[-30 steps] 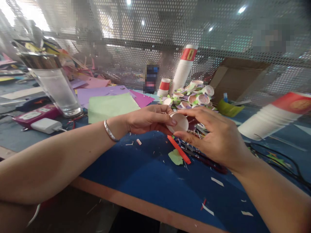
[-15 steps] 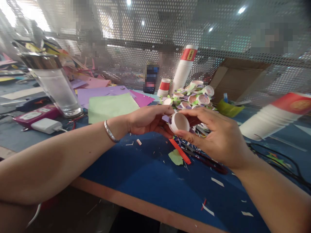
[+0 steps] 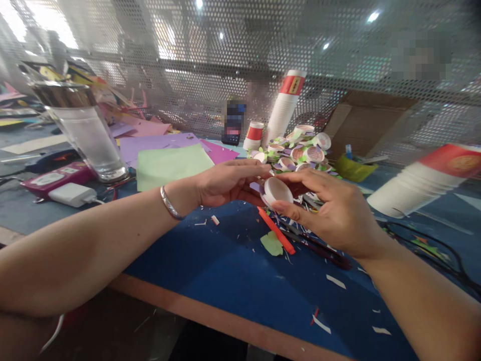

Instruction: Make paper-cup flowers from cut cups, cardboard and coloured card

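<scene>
A white paper cup bottom [image 3: 278,191], cut short and with a bit of purple paper at its left side, is held above the blue table, its hollow facing me. My right hand [image 3: 330,208] grips its rim between thumb and fingers. From the left, my left hand [image 3: 233,181] closes loosely around its other side, the fingertips partly hidden behind it. Below lie an orange-red pen-like stick [image 3: 276,230], a green paper scrap [image 3: 272,243] and dark-handled scissors [image 3: 319,248]. Behind is a heap of similar cup bottoms [image 3: 314,153] with purple and green paper pieces.
Stacked paper cups [image 3: 281,113] stand at the back; another stack [image 3: 421,180] leans at right. A glass bottle [image 3: 92,138], a white charger [image 3: 72,194] and green paper [image 3: 171,168] lie left. Black cables [image 3: 447,245] run at right. A perforated screen [image 3: 188,75] closes the back.
The cup bottom has tipped slightly, its hollow turning more upward. My left fingers have straightened and shifted a little around it. My right hand keeps its grip.
</scene>
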Demonstrator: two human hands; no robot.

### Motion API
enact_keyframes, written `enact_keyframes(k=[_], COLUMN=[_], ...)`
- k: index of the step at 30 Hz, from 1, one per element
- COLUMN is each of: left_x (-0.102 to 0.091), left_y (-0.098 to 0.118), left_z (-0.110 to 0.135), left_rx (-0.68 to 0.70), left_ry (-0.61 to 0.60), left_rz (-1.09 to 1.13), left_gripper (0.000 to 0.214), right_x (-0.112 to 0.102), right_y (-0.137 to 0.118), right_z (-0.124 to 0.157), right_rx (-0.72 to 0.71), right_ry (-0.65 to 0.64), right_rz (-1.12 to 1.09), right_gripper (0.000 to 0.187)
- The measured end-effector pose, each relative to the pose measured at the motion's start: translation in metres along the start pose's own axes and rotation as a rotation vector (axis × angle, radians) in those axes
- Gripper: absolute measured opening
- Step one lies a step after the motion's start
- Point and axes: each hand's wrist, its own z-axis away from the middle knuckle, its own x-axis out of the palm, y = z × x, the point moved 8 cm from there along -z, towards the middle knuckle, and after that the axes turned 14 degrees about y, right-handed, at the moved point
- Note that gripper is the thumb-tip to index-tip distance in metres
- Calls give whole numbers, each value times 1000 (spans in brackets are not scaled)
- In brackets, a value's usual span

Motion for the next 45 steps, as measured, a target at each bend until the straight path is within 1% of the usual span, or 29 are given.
enact_keyframes(k=[3, 6, 8, 11, 16, 20, 27, 31, 35, 37, 45], left_x=[5, 13, 16, 17, 17, 18, 19, 17, 13, 11, 11], left_y=[3, 8, 7, 5, 5, 7, 14, 15, 14, 14, 14], left_z=[5, 11, 13, 10, 7, 8, 9, 8, 7, 6, 4], left_rx=[-9, 69, 136, 222, 271, 283, 404, 451, 476, 482, 449], left_ry=[-69, -124, -117, -65, -34, -12, -37, -27, 3, 15, 5], left_rz=[9, -19, -44, -63, -47, -19, -13, -32, -70, -88, -85], left_gripper=[29, 31, 35, 39, 39, 38, 39, 40, 42, 42, 41], right_x=[-3, -6, -6, -5, -4, -5, -6, -9, -9, -9, -9], right_y=[5, 10, 12, 15, 20, 19, 12, 4, -3, -5, 1], right_z=[-2, -3, -3, -2, 0, 0, -1, -2, -2, -2, -1], right_rx=[59, 107, 135, 167, 216, 190, 119, 84, 0, -30, -21], right_ry=[10, 41, 43, 44, 58, 71, 119, 166, 184, 181, 154], right_rz=[-5, -30, -73, -140, -171, -113, -74, -80, -59, -53, -59], right_gripper=[32, 34, 36, 35, 36, 37, 40, 31, 12, 6, 2])
